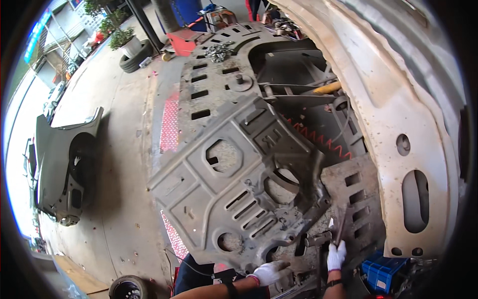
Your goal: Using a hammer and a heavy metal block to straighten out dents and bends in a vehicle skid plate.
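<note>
A large dark ribbed car undertray [199, 192], with slots and round openings, lies tilted across a grey slotted metal platform [186, 107]. My left hand [271, 273], in a white glove, is at the tray's near edge with fingers stretched out and nothing visible in them. To its right my gloved right hand [337, 255] is closed around a dark slim bar [341, 224], pointing away from me. Just left of that hand is a short dark cylindrical metal piece [317, 239]; I cannot tell whether it joins the bar.
A pale car body panel [398, 114] hangs close on the right. Near it sits a blue plastic box [383, 271]. A dark fender [55, 169] stands on the floor at left; a wheel [130, 289] lies at lower left. A red coiled hose [318, 137] and a chain [217, 52] lie farther off.
</note>
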A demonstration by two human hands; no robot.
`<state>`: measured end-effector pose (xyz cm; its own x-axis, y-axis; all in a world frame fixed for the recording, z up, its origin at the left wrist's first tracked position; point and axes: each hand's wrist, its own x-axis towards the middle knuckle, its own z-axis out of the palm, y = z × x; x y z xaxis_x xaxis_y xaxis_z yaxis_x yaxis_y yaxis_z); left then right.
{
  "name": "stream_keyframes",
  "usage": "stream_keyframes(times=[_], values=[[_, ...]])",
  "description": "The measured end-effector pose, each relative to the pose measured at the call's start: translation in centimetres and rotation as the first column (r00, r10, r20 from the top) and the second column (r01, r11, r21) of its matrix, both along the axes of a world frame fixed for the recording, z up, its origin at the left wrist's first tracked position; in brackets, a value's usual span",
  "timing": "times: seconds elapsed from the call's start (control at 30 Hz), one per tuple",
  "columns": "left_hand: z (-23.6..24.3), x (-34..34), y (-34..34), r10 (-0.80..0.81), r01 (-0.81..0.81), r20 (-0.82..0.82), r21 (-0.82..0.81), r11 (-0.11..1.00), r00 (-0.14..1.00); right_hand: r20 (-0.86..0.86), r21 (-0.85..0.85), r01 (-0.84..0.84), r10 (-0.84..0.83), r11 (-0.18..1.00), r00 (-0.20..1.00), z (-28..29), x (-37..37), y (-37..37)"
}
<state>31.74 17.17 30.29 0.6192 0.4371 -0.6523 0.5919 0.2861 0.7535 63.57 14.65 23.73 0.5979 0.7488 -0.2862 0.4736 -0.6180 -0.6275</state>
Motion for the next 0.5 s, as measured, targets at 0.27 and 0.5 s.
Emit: stream_keyframes(times=[0.27, 0.5], values=[[1.6, 4.4, 0.3, 0.641, -0.454, 0.071, -0.646, 0.613, 0.764, -0.111, 0.345, -0.431, 0.492, 0.834, 0.864, 16.9, -15.1, -0.1], [1.8, -11.4, 2.5, 0.981, -0.598, -0.135, -0.801, -0.025, 0.139, 0.398, -0.285, -0.110, 0.222, 0.952, 0.890, 1.1, -5.9, -10.4]])
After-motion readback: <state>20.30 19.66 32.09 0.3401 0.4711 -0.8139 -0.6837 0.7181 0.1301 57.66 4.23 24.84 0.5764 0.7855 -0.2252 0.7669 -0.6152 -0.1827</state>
